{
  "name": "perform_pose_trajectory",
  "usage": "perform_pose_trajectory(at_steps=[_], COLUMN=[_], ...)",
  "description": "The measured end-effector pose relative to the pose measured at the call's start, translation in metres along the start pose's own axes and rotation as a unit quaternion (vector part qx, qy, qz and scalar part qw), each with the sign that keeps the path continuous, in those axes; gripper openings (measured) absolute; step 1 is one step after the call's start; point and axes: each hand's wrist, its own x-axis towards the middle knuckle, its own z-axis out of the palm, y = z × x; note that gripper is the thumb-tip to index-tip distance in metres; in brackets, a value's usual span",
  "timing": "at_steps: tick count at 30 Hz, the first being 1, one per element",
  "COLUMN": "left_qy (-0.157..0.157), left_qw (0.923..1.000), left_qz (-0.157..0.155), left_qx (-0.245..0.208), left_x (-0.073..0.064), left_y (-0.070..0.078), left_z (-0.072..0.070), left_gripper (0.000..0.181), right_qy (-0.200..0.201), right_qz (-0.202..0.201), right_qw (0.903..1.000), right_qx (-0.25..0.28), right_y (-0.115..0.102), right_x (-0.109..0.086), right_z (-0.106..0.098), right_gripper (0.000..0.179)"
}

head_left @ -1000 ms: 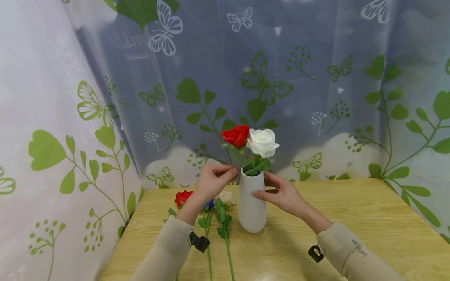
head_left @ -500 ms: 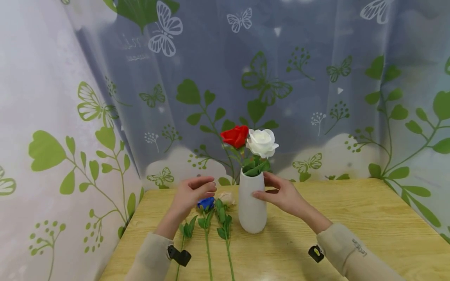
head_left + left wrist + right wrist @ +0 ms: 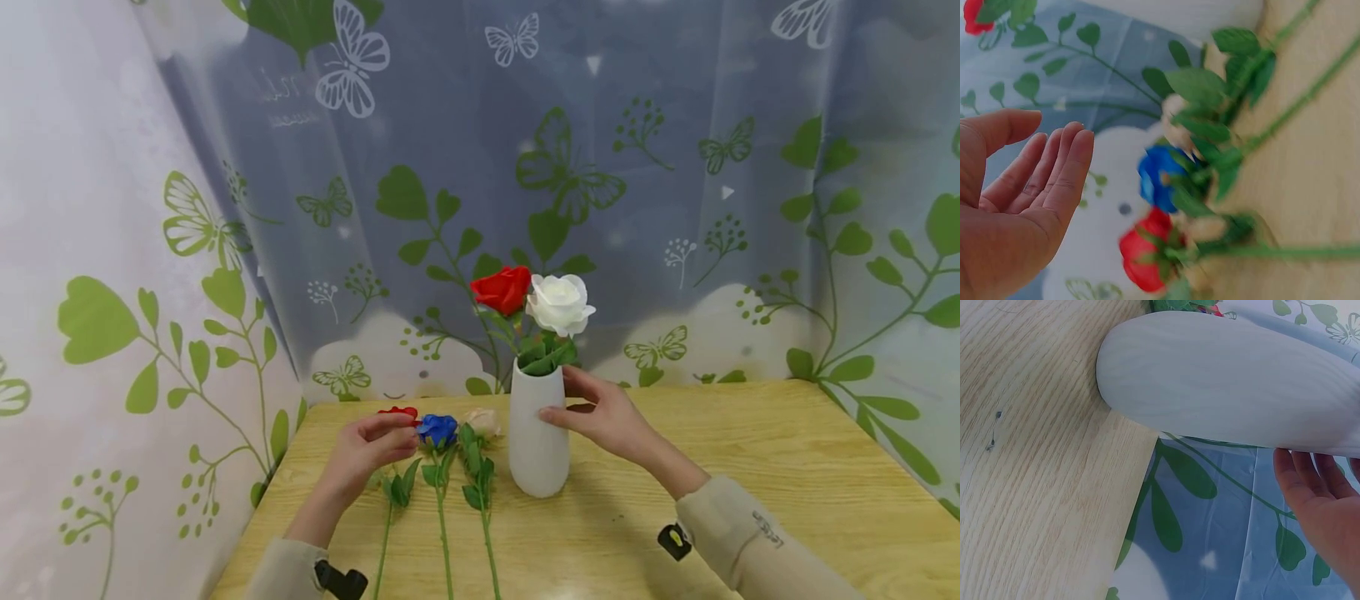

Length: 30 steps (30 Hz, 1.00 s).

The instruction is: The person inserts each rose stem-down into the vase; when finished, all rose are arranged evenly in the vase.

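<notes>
red rose point(image 3: 501, 290), white rose point(image 3: 561, 305) stood in vase point(image 3: 538, 437); left of it, blue rose point(image 3: 437, 429), cream rose point(image 3: 484, 422), second red rose point(image 3: 1143, 255) lay uninserted. right grip point(image 3: 606, 417) clasped vase; left grip point(image 3: 367, 450) hung parted, empty.

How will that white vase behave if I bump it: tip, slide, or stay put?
The white vase may tip: it's tall and narrow, with a red rose and a white rose standing above its mouth. Its wall looks fairly smooth, so a light grip might slip. The right hand, touching its side, would probably steady it.
</notes>
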Motion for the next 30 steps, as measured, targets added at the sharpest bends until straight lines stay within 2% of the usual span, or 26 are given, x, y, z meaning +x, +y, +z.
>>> perform_pose_trajectory(at_steps=[5,14,25,30], left_qy=[0.022,0.016,0.029,0.019], left_qw=[0.9993,0.9974,0.9944,0.9936], left_qz=[-0.029,-0.068,-0.096,-0.097], left_qx=[-0.004,0.019,0.035,0.054], left_x=[-0.008,-0.017,-0.031,-0.035], left_y=[-0.018,-0.046,-0.073,-0.081], left_z=[-0.015,-0.037,-0.046,-0.048], left_gripper=[0.04,0.053,0.049,0.045], right_qy=[0.001,-0.001,0.003,0.001], right_qz=[-0.002,0.001,0.001,0.001], right_qw=[1.0,1.0,1.0,1.0], right_qx=[0.001,0.006,0.006,0.003], right_y=[0.0,0.0,-0.001,-0.002], right_x=[0.001,-0.001,-0.001,-0.002], right_z=[-0.001,-0.001,0.0,0.0], right_gripper=[0.076,0.077,0.078,0.078])
